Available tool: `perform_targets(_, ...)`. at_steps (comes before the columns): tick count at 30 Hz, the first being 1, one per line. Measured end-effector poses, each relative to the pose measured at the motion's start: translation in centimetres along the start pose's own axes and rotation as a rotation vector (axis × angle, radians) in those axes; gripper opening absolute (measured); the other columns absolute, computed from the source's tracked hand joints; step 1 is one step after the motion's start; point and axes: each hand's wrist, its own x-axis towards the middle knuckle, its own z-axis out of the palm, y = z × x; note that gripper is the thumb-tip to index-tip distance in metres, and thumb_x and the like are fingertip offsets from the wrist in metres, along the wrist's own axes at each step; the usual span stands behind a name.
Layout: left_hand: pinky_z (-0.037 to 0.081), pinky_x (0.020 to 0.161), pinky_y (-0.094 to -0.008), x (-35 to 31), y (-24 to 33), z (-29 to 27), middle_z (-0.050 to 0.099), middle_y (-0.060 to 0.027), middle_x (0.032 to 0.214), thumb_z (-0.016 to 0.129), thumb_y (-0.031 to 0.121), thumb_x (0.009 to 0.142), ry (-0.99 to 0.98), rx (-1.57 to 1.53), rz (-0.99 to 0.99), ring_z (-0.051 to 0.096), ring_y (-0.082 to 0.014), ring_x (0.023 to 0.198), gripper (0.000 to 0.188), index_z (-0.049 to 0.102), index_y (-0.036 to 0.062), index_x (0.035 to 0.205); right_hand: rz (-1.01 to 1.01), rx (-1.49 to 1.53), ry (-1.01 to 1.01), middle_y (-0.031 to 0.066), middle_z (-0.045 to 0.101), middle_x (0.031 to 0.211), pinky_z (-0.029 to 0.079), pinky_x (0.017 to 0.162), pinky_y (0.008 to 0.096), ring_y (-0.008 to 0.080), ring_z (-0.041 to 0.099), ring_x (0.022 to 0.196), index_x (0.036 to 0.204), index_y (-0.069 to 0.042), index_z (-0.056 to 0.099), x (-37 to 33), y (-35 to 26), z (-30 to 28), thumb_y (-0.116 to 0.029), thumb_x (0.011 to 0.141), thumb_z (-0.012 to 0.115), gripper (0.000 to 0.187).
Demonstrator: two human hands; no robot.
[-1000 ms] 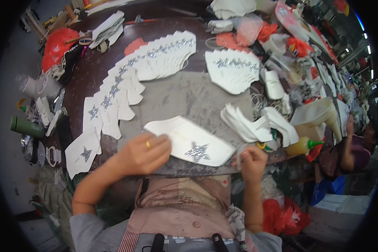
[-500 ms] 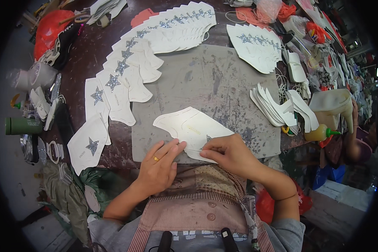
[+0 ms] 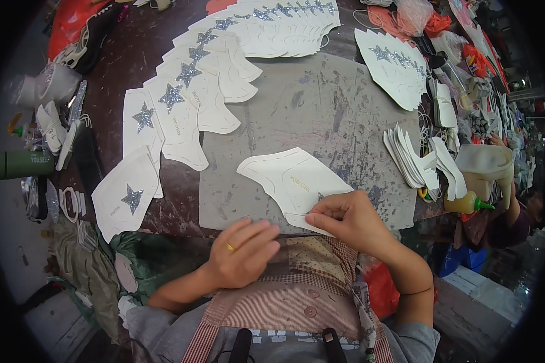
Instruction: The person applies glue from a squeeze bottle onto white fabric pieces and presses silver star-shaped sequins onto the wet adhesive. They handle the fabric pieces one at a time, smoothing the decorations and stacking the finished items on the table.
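Observation:
On the grey mat (image 3: 290, 115) in front of me lies a white shoe upper piece (image 3: 293, 175), with dashed marks along its edges and a glittery star partly covered by my hand. My right hand (image 3: 350, 222) is closed at the piece's near edge, thumb and forefinger pinching it. Off the mat's front edge, my left hand (image 3: 242, 254) is raised over my apron, apart from the piece. Its fingers are stretched out, slightly blurred, with nothing in them. A single star-marked upper piece (image 3: 118, 209) overhangs the table edge on the left.
Star-marked upper pieces (image 3: 181, 136) fan in overlapping rows along the left and far side. Another fanned stack (image 3: 387, 78) lies at the far right, above curved white pieces (image 3: 406, 160). A jug (image 3: 481, 160) and a yellow squeeze bottle (image 3: 462, 204) stand right; a green cup (image 3: 27, 164) left.
My left hand has lifted off the upper piece and drawn back toward me. The right hand keeps its pinch on the edge. The whole view has shifted a little.

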Motion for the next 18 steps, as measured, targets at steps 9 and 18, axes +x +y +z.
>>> perform_targets(9, 0.042, 0.099, -0.0328, 0.6, 0.9, 0.8, 0.060, -0.0111, 0.139, 0.070, 0.032, 0.089, -0.222, 0.161, -0.035, 0.052, -0.0220, 0.125, 0.056, 0.051, 0.0026, 0.133, -0.048, -0.043, 0.017, 0.0038, 0.067, 0.069, 0.044, 0.052, 0.0222, 0.0030, 0.056, 0.061, 0.090, 0.007, 0.072, 0.0, 0.1, 0.3, -0.013, 0.090, 0.075, 0.020)
perform_targets(18, 0.040, 0.101, -0.0318, 0.5, 1.7, 1.7, 0.061, -0.0081, 0.138, 0.068, 0.033, 0.092, -0.200, 0.339, -0.051, 0.052, -0.0201, 0.124, 0.056, 0.049, 0.0025, 0.135, -0.277, -0.321, 0.097, 0.0128, 0.066, 0.068, 0.048, 0.055, 0.0349, 0.0240, 0.064, 0.058, 0.088, -0.002, 0.074, -0.2, 0.9, 0.5, -0.018, 0.085, 0.075, 0.017)
